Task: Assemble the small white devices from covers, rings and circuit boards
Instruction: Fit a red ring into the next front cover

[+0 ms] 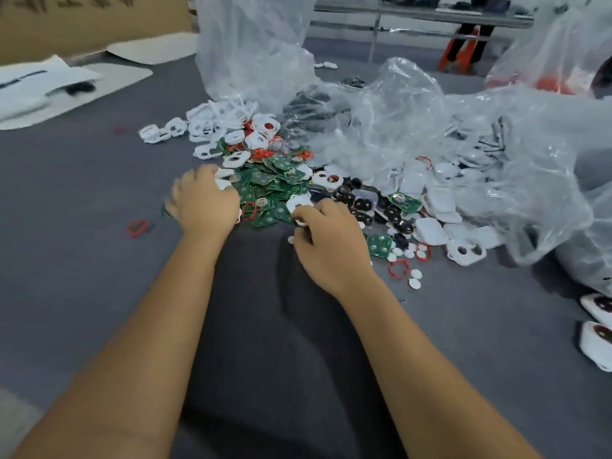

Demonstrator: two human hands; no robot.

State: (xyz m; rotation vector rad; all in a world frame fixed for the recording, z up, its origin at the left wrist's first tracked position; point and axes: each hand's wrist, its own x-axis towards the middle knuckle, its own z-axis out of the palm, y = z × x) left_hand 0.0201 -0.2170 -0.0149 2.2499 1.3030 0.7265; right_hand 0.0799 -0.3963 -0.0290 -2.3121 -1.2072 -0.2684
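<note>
Judging by the heap, the work looks far from finished — most parts lie loose at the centre of the frame. Green boards (pixel 271 190) form a dense pile between the hands, white covers (pixel 212 124) spread above it toward the upper left, and red rings (pixel 399 269) lie scattered, one at lower right of the pile. At the right edge two white devices (pixel 597 326) with dark insides sit apart, possibly assembled, though that cannot be told. The left hand (pixel 203 202) curls over white pieces at the pile's left edge, blurred — whether it grips them cannot be told. The right hand (pixel 331 240) has its fingers bent, pinching a cover (pixel 299 204) at the pile's lower edge. Clear bags (pixel 414 127) crowd the upper right.
</note>
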